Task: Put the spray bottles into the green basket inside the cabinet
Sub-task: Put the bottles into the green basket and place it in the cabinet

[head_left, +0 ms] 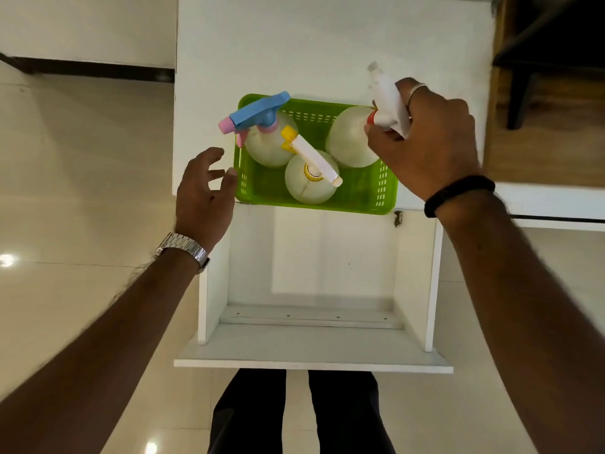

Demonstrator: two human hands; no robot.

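A green perforated basket [366, 198] sits on the white cabinet top, seen from above. Three round translucent spray bottles stand in it. One at the back left has a blue and pink trigger head [258, 113]. One at the front middle has a white and yellow head [312, 155]. The bottle at the back right [347, 139] has a white head with a red collar, and my right hand [429, 142] grips that head. My left hand [204, 188] hovers with fingers spread just beside the basket's left rim, holding nothing.
Below the basket the white cabinet [314, 290] is open, its door [311, 352] folded down toward me and its inside bare. A wooden unit [543, 126] stands at the right. Glossy beige floor tiles [82, 191] lie to the left. My legs show at the bottom.
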